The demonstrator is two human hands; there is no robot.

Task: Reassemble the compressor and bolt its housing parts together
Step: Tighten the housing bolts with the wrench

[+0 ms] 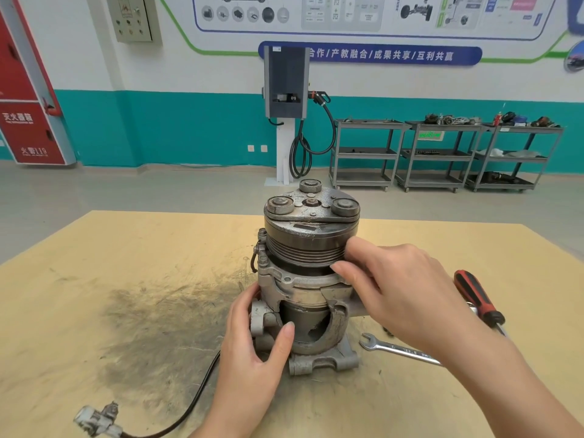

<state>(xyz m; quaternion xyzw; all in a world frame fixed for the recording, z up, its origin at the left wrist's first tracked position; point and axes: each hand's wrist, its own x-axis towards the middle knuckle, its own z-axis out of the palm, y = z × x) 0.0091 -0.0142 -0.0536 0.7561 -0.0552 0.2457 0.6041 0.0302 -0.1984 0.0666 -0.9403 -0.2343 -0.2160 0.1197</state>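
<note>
We faced a wall (pixel 221 74) that was white above and teal below, with a printed display board (pixel 363 14) across its top and a blue banner (pixel 395 54) of white characters beneath. A grey charging station (pixel 286 82) stood on a white post, its black cable (pixel 303 147) looped down. Left of it we saw a beige electrical box (pixel 131 18) and a red fire cabinet (pixel 30 99). To the right, three grey shelf carts (pixel 442 153) stood side by side, holding parts. The floor (pixel 126 188) was pale grey. The bench (pixel 94 263) had a tan top with a dark smudge.
</note>
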